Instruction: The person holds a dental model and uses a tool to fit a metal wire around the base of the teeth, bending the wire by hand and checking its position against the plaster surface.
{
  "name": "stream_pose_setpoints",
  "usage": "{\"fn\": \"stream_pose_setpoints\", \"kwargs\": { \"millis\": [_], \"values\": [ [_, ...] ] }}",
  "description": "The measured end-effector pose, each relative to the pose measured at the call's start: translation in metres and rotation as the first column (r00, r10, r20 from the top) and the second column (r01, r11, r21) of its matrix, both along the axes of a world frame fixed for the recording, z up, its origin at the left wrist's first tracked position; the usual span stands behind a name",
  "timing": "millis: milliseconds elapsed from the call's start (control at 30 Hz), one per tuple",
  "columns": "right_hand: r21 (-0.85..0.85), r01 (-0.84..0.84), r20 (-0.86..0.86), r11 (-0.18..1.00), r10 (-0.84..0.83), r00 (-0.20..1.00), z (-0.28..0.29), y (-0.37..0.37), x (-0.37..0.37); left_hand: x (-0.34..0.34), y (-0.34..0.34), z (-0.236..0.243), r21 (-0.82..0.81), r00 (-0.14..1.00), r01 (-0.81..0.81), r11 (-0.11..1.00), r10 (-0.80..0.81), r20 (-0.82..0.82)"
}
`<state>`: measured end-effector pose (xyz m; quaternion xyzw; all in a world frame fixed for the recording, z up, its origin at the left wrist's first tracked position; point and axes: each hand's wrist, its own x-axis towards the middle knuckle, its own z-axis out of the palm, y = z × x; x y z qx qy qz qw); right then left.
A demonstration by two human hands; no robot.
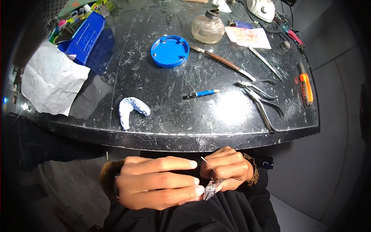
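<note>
My right hand (228, 166) is closed around a pair of metal pliers. Their shiny jaws (210, 191) stick out below its fingers, close to my lap. A thin metal wire (208, 164) slants across in front of that hand. My left hand (158, 181) comes in from the left, back up, its fingers lying side by side. Its index fingertip meets the side of the jaws, with the thumb mostly hidden underneath in a pinch. What lies between those fingertips is hidden. Nearest on the table is a pale lilac, horseshoe-shaped dental cast (125, 110).
On the black table (154, 108) lie a blue pen (203, 93), a round blue dish (170, 54), a brown-handled knife (222, 60), two metal pliers (262, 110) and orange-handled cutters (306, 89). Behind them stands a glass burner (208, 29). Crumpled paper (54, 79) and a blue bin (85, 38) are left.
</note>
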<state>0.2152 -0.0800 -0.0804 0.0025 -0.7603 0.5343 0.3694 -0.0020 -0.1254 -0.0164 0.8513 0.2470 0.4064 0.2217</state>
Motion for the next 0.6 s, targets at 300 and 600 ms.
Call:
{"fn": "stream_pose_setpoints", "kwargs": {
  "millis": [300,600],
  "values": [
    [0.132,0.143,-0.118,0.981,-0.127,0.985,-0.003,-0.002,-0.003,0.034,-0.016,-0.020,-0.130,0.890,-0.122,0.984,0.166,0.425],
    [0.012,0.039,-0.050,0.999,-0.038,0.998,0.000,-0.002,-0.002,0.021,-0.005,-0.013,-0.098,0.917,0.084,0.992,-0.038,0.396]
  ]
}}
